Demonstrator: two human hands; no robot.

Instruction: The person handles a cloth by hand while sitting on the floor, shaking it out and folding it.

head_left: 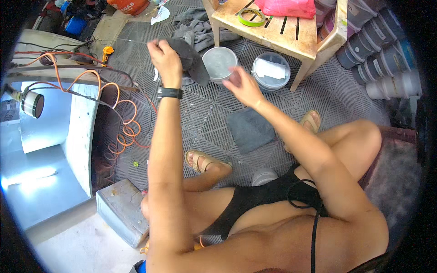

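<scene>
My left hand (165,63), with a dark band on its wrist, grips a dark, floppy sheet-like piece (191,61), possibly cloth; its exact kind cannot be told. The piece hangs to the right of my fingers and partly covers the floor behind it. Slightly blurred, my right hand (245,88) is held with fingers apart at the lower right rim of a round grey tub (220,61). Whether it touches the rim is unclear, and I see nothing held in it. Right of that tub stands a second round tub (271,73) with a white sheet on top.
A slatted plastic chair (300,37) carries a green tape roll (252,17) and a pink bag (288,7). Grey cloths (199,32) and a dark square mat (251,129) lie on the grid floor. Coiled orange hose (128,131) hangs left. Stacked buckets (379,61) line the right.
</scene>
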